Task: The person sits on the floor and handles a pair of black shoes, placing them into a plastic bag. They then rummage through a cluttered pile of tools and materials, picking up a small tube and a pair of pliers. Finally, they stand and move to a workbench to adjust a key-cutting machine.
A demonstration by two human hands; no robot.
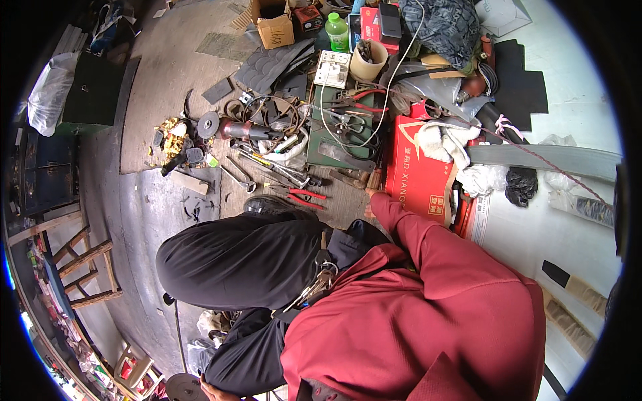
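My right hand [369, 203], at the cuff of the red sleeve, rests low beside the red cardboard box [406, 154]. Most of it is hidden by the sleeve, so its grip does not show. Just above it lie a wooden-handled tool [348, 179] and a small brush-like piece [374, 179]. At the lower edge, my left hand [219, 393] is partly cut off, next to a dark round disc [185, 387]; whether it holds the disc is unclear. Red-handled pliers [306, 195] and a metal wrench [241, 175] lie on the floor in front of my dark shoe [281, 207].
An angle grinder [244, 130] lies among cables and hand tools. Behind are a white power strip [332, 69], a beige tub [367, 61] and a green bottle [338, 32]. A white cloth [445, 142] drapes the red box. A wooden frame [83, 264] stands at left.
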